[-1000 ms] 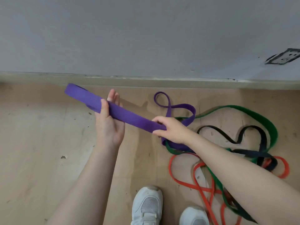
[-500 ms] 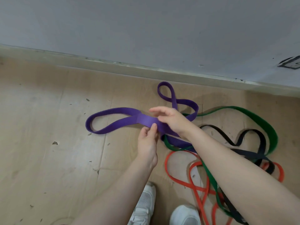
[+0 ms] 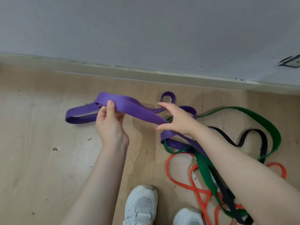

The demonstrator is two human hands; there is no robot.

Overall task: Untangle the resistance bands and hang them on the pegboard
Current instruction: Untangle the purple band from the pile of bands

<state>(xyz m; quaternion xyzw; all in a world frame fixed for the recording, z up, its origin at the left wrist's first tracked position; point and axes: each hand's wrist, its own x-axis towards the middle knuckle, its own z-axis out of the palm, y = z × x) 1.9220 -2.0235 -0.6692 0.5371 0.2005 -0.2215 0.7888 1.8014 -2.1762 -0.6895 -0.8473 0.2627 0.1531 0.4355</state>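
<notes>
**Head view: two hands are working on the purple band**

I am looking down at a wooden floor (image 3: 40, 159) from far away, through the camera on the person's head. The left hand (image 3: 110, 122) is holding the purple band (image 3: 139, 111) up off the floor. Its thumb is pressing on top of the band and its fingers are curling under it, so it is pinching the band.

The right hand (image 3: 177, 119) is sitting just right of that, over the same band. Its fingers are spreading apart and bending a little, like a claw. The band is passing under the palm, but I cannot tell if the hand is really gripping it.

One loop of the purple band is lying on the floor to the left of the left hand. A small purple loop is lying farther away, near the wall (image 3: 146, 30). The rest is running under the right arm into the pile.

The pile is lying on the floor at the right. The green band (image 3: 266, 124) is making a big loop there. The black band (image 3: 253, 133) is lying inside that loop. The orange band (image 3: 180, 182) is curling nearer to me. They are all crossing over each other.

Two white shoes (image 3: 142, 203) are standing at the near edge.
</notes>
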